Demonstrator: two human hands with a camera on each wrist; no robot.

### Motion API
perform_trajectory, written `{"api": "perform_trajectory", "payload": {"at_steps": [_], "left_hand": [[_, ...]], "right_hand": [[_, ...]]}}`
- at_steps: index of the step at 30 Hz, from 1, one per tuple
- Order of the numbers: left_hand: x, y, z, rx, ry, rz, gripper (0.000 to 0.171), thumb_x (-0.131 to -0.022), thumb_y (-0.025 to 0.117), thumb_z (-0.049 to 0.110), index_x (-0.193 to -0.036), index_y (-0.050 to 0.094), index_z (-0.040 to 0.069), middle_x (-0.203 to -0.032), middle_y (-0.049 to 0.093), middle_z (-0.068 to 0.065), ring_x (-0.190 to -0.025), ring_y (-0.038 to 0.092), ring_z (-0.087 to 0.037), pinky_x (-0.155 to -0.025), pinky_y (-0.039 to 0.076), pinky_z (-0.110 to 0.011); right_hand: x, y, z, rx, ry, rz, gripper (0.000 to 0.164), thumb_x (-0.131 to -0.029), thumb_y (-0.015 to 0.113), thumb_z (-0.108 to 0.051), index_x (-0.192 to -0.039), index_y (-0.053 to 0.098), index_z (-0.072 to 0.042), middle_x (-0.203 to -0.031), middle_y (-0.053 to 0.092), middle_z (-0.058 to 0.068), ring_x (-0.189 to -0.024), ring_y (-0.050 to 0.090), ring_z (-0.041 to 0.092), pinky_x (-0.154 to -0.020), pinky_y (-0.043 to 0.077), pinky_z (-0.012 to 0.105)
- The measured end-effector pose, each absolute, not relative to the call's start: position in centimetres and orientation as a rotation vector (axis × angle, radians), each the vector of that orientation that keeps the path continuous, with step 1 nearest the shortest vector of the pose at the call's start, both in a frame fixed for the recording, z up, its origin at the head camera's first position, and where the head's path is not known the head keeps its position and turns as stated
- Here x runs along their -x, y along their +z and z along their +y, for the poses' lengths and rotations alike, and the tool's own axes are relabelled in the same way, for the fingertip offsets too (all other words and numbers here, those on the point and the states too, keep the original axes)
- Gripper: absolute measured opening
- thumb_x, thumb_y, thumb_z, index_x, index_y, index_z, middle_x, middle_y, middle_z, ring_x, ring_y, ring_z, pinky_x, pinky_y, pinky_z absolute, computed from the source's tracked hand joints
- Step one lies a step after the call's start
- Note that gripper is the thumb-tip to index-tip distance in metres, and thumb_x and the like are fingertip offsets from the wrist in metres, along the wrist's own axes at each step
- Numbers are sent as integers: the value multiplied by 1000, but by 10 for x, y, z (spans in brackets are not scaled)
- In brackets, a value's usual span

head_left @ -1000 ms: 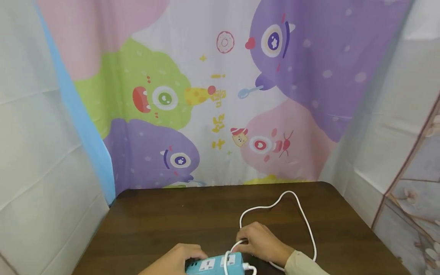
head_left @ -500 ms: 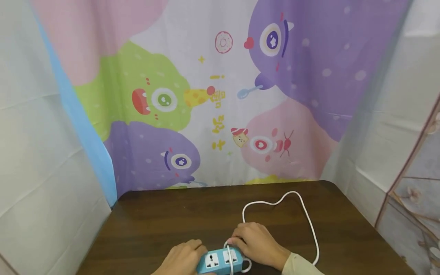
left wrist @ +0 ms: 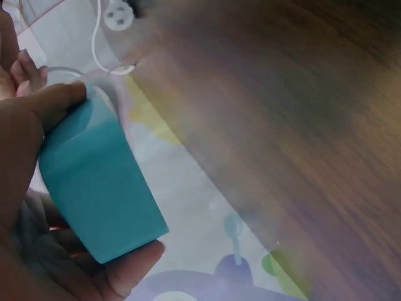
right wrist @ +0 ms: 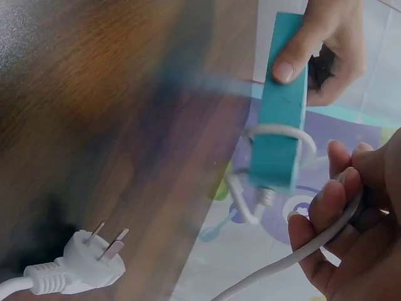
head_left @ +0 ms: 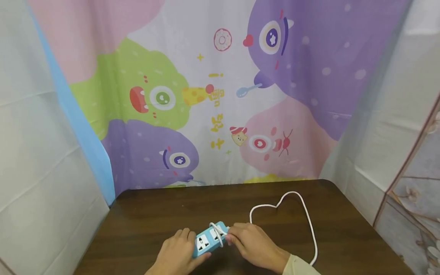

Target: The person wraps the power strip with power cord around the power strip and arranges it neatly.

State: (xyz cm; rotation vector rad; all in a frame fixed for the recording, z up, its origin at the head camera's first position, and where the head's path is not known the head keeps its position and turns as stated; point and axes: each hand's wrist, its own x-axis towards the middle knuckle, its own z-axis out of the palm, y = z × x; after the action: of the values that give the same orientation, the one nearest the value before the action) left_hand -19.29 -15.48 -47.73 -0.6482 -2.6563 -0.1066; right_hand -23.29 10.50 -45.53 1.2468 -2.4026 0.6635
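Note:
My left hand (head_left: 178, 248) grips a turquoise power strip (head_left: 207, 237) by its near end, thumb along one side and fingers on the other. The strip slants up to the right, white socket faces upward in the head view. A white cord (right wrist: 285, 130) loops round its far end, close to where the cord enters. My right hand (head_left: 256, 242) is beside that end, and its curled fingers hold a length of the cord (right wrist: 276, 266). In the left wrist view the strip's plain turquoise end (left wrist: 106, 188) shows between thumb and fingers.
The loose cord (head_left: 311, 225) bends in a wide curve over the right of the dark wooden table (head_left: 154, 210). A white three-pin plug (right wrist: 94, 266) lies at the cord's end in the right wrist view. A cartoon-print curtain (head_left: 220, 164) hangs behind the table.
The power strip has moved up and away from the table's near edge, turning to a slant, with my left hand on it. My right hand has shifted slightly left, still holding the cord.

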Motion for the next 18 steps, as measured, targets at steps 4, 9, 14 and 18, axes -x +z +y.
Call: {"api": "perform_trajectory", "payload": {"at_steps": [4, 9, 14, 18], "left_hand": [[193, -479, -158, 589, -136, -2605, 65, -85, 73, 67, -91, 64, 3, -78, 50, 0, -63, 43, -9, -46, 37, -24], [193, -478, -163, 476, -247, -2628, 64, -87, 69, 70, -93, 62, 6, -79, 51, 2, -62, 43, -8, -46, 37, -25], [194, -476, -167, 397, -265, -2640, 64, -85, 69, 72, -93, 61, 9, -78, 49, 4, -63, 42, -9, -48, 37, -26], [194, -476, -167, 422, -192, -2577, 65, -83, 70, 73, -90, 61, 10, -76, 51, 2, -61, 44, -11, -49, 37, -29]], "right_hand": [[232, -454, 103, -1270, 686, -2366, 16, -99, 69, -19, -84, 63, -21, -81, 51, -17, -73, 48, -4, -67, 46, 21], [229, -454, 104, -1288, 710, -2350, 17, -103, 62, -27, -87, 65, -21, -83, 57, -16, -75, 52, -4, -70, 48, 21], [224, -456, 105, -1318, 732, -2324, 20, -104, 57, -33, -90, 66, -22, -84, 60, -16, -76, 53, -5, -71, 47, 18], [220, -457, 103, -1397, 763, -2314, 17, -104, 59, -27, -92, 68, -20, -86, 62, -14, -79, 54, -6, -73, 46, 14]]}}
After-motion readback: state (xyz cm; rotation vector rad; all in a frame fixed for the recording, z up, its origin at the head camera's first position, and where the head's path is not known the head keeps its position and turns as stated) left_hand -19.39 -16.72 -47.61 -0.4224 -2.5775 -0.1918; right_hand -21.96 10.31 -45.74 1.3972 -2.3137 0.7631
